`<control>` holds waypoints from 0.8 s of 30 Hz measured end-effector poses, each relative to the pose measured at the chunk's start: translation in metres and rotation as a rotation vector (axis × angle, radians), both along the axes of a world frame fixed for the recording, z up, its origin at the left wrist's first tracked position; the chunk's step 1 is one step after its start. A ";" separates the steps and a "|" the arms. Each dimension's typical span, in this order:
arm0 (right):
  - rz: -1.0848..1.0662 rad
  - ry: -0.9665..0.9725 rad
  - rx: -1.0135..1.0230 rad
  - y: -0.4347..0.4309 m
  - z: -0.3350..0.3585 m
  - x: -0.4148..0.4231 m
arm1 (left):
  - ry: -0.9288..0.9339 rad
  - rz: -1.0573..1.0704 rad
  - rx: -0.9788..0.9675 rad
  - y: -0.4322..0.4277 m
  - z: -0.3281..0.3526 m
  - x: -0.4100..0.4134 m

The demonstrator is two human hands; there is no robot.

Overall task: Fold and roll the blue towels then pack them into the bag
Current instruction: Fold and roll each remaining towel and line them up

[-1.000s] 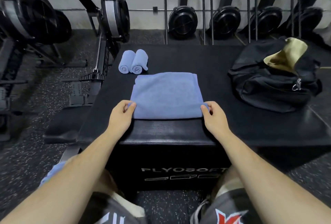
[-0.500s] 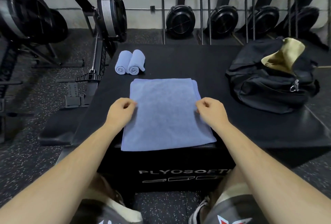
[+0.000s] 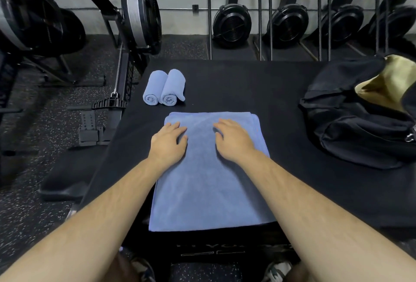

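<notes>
Your left fingers (image 3: 177, 127) are lying flat and spread on the flat blue towel (image 3: 209, 191), gripping nothing, and your right fingers (image 3: 221, 124) are doing the same a little apart from them, loosely extended and pressing down on the cloth. Your left hand (image 3: 167, 143) is resting palm-down near the towel's far left part, and your right hand (image 3: 234, 141) is resting palm-down near its far right part, with bare cloth showing between them. Both forearms are reaching forward over the towel's near half, angling inward toward its middle.

The towel is lying on the black table (image 3: 258, 92), its near edge hanging just over the table's front edge. Its far edge is running straight, with folded layers showing at the far right corner. Beyond the towel's far left corner, two rolled towels (image 3: 164, 88) are lying side by side, touching each other, close to the table's left edge. Right of the towel, bare table is stretching out to the black bag (image 3: 355, 128), which is sitting well apart with its tan lining (image 3: 387, 85) showing at the open top. Beyond the towel's far edge, bare table is running back to the far edge.
</notes>
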State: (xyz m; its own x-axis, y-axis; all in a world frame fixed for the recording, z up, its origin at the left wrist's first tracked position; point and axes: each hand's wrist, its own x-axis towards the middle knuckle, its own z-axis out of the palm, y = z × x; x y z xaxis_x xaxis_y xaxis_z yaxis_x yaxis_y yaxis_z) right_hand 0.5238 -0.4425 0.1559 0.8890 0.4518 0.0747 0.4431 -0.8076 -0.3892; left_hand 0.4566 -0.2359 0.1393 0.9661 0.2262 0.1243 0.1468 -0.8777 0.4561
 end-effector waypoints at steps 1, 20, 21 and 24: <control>0.029 0.012 -0.015 0.012 0.000 0.003 | -0.002 -0.006 0.018 -0.001 -0.001 0.005; -0.040 -0.011 -0.111 0.048 -0.022 0.001 | 0.050 0.007 0.110 0.003 0.002 0.049; -0.043 -0.023 -0.096 0.049 -0.023 -0.001 | 0.014 0.062 0.056 0.012 0.003 0.052; -0.078 -0.070 -0.046 0.053 -0.026 -0.004 | -0.001 0.144 -0.082 0.035 0.006 0.059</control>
State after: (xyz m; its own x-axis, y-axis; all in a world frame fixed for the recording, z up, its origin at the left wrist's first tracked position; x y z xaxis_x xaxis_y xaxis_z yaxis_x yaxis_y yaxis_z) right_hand 0.5197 -0.3895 0.1300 0.9150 0.3856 0.1186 0.4028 -0.8572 -0.3208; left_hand 0.5160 -0.2012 0.1449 0.9230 0.3715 0.1003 0.2678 -0.8074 0.5257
